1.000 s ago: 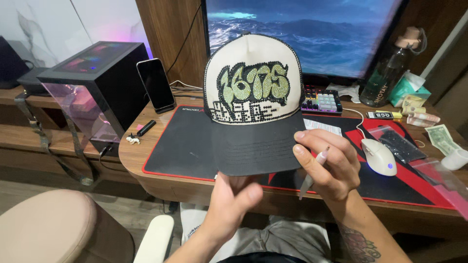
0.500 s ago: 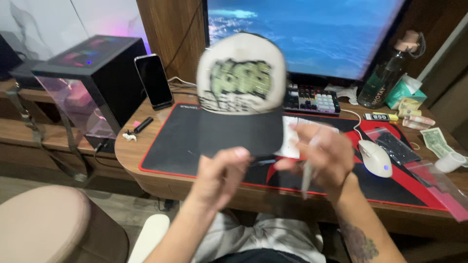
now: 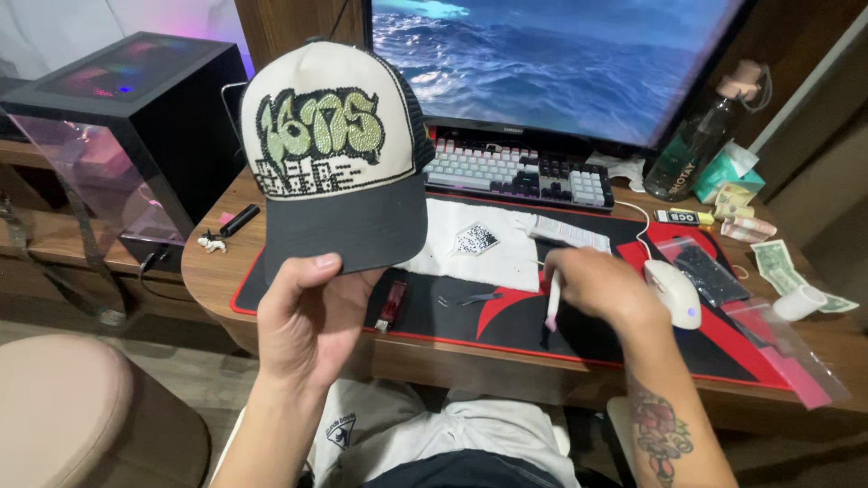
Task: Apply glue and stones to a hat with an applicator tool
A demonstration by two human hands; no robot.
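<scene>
My left hand (image 3: 307,316) grips the black brim of a cream trucker cap (image 3: 330,149), holding it upright in front of me; its front panel carries green rhinestone lettering over a small black pattern. My right hand (image 3: 601,289) holds a thin white pen-like tool (image 3: 551,303), tip down over the red and black desk mat (image 3: 579,334). On the mat lie a white cloth (image 3: 461,262) with a small packet of dark stones (image 3: 475,238), tweezers (image 3: 466,298) and a red lighter (image 3: 391,305).
A keyboard (image 3: 515,172) sits under a monitor (image 3: 561,63). A white mouse (image 3: 674,291), plastic bags (image 3: 778,334), a banknote (image 3: 791,271), a white cup (image 3: 800,303) and a dark bottle (image 3: 692,145) stand right. A glass-sided computer case (image 3: 127,136) stands left; a beige stool (image 3: 63,407) is below.
The cap has moved left and up, now held by my left hand alone. My right hand let go of the brim and dropped to the mat with the white tool.
</scene>
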